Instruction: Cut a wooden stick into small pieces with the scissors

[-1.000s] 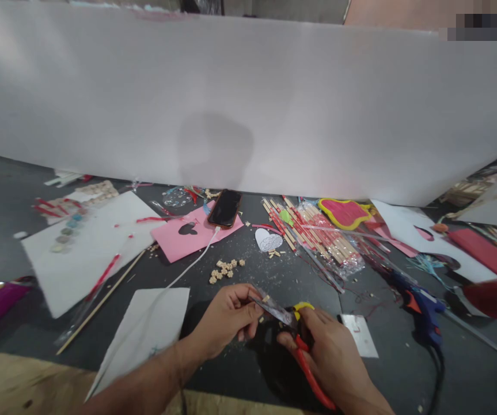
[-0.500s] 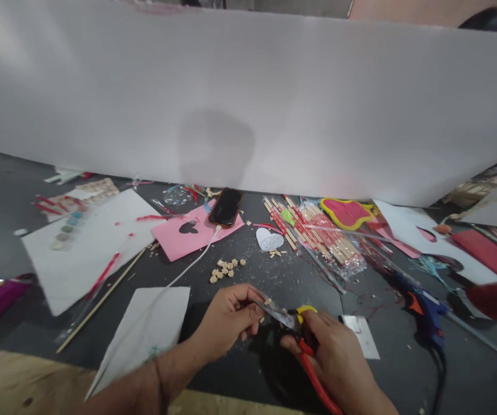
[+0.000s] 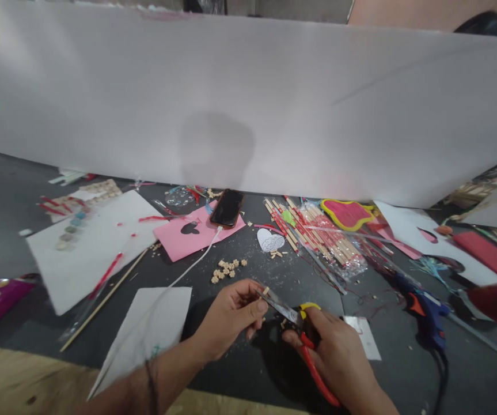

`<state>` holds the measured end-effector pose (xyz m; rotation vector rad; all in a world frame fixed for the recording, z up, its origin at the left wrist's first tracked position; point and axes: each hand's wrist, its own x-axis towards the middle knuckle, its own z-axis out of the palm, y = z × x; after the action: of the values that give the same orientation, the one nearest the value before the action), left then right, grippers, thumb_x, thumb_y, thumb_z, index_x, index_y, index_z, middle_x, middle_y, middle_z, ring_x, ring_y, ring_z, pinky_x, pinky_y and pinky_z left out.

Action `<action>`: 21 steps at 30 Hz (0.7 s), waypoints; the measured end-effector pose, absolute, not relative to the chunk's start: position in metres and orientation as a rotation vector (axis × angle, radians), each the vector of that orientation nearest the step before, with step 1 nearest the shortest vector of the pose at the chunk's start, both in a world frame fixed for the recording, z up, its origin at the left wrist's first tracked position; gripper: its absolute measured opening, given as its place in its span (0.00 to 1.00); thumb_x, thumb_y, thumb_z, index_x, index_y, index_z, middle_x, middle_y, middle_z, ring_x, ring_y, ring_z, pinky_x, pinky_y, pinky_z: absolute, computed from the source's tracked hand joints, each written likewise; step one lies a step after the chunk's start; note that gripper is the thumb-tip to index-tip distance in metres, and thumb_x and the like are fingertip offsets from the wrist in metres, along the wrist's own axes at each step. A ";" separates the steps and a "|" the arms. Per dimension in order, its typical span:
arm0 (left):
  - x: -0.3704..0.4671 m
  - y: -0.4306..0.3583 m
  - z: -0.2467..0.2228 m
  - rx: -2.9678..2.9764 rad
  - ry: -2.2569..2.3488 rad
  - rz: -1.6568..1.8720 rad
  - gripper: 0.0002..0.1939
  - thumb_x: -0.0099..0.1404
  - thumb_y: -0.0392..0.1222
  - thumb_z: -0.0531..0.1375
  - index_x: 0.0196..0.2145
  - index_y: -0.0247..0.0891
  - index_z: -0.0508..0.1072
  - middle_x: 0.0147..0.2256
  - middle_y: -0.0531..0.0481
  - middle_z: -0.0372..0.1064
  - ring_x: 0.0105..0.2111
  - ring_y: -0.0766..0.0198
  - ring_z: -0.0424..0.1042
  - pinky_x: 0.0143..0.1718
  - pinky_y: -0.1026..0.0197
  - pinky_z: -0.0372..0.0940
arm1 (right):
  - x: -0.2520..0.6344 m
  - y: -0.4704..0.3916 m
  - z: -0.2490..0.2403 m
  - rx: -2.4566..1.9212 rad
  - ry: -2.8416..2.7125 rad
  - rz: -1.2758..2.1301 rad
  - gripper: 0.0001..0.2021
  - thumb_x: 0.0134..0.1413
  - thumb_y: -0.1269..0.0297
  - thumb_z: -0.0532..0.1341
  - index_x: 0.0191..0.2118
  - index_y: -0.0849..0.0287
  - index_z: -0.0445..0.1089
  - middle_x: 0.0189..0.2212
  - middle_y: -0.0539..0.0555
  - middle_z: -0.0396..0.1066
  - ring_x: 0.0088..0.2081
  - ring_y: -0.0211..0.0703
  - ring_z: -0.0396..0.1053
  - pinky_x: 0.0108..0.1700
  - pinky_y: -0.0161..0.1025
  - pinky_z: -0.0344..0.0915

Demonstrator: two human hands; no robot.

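My right hand [image 3: 334, 351] is closed round scissors [image 3: 289, 314] with red and yellow handles. Their metal blades point left toward my left hand [image 3: 235, 311], whose thumb and fingers are pinched near the blade tips. A small pale wooden piece [image 3: 266, 291] shows at the tips, beside those fingertips. Whether the blades are closed on it, I cannot make out. Just beyond my left hand lies a pile of small wooden pieces [image 3: 226, 270]. More little cut bits [image 3: 277, 253] lie by a white paper heart [image 3: 269, 240].
A phone [image 3: 227, 208] on a cable rests on pink paper [image 3: 174, 237]. Red-and-wood sticks [image 3: 330, 233], partly in plastic, lie at the back. At right is a blue glue gun [image 3: 429, 314]; at left, white sheets [image 3: 53, 271] and a thin stick [image 3: 105, 300]. A white panel [image 3: 274, 104] stands behind.
The scissor blades have tilted slightly, and the small wooden piece now stands out more clearly at their tips. Both hands stay nearly in place; the view has shifted slightly.
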<state>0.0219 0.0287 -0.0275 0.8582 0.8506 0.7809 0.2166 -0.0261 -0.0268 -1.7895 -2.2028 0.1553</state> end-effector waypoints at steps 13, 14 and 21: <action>0.021 0.028 -0.030 0.872 0.890 0.796 0.11 0.51 0.44 0.64 0.28 0.33 0.70 0.14 0.57 0.61 0.13 0.74 0.58 0.13 0.73 0.53 | 0.213 -0.025 -0.020 -1.832 -2.203 0.206 0.27 0.34 0.40 0.62 0.34 0.57 0.60 0.30 0.55 0.66 0.34 0.51 0.66 0.31 0.43 0.62; 0.021 0.028 -0.030 0.877 0.891 0.797 0.11 0.51 0.44 0.64 0.28 0.33 0.70 0.14 0.57 0.61 0.14 0.74 0.58 0.13 0.73 0.53 | 0.213 -0.025 -0.021 -1.822 -2.199 0.201 0.26 0.35 0.40 0.62 0.34 0.57 0.60 0.30 0.55 0.66 0.34 0.51 0.66 0.31 0.43 0.62; 0.022 0.026 -0.032 0.933 0.904 0.768 0.12 0.51 0.45 0.64 0.27 0.33 0.70 0.14 0.56 0.62 0.14 0.73 0.59 0.13 0.72 0.55 | 0.212 -0.026 -0.021 -1.790 -2.185 0.262 0.26 0.35 0.46 0.65 0.38 0.57 0.60 0.34 0.56 0.67 0.36 0.51 0.66 0.35 0.43 0.63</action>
<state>0.0221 0.0261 -0.0318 0.9326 0.9043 0.7682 0.2124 -0.0259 -0.0206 -1.7897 -2.1852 0.2624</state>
